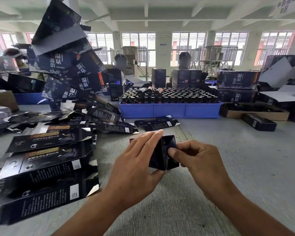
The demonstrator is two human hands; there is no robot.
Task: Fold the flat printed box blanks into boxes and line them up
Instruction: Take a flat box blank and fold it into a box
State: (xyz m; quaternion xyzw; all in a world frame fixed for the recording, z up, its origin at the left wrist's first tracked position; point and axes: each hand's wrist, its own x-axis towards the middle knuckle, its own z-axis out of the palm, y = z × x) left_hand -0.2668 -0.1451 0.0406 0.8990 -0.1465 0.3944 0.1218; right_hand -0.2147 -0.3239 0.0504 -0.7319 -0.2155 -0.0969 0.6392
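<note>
Your left hand [136, 160] wraps its grip around the dark box blank [162, 154] above the surface [228, 150]; your right hand [196, 160] pinches its end flap.

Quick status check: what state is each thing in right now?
Box in hands: partly folded, end flaps open.
Left hand: grips the box.
Right hand: pinches a flap.
Folded boxes: lined up, lying flat.
Blue tray: full of bottles.
</note>
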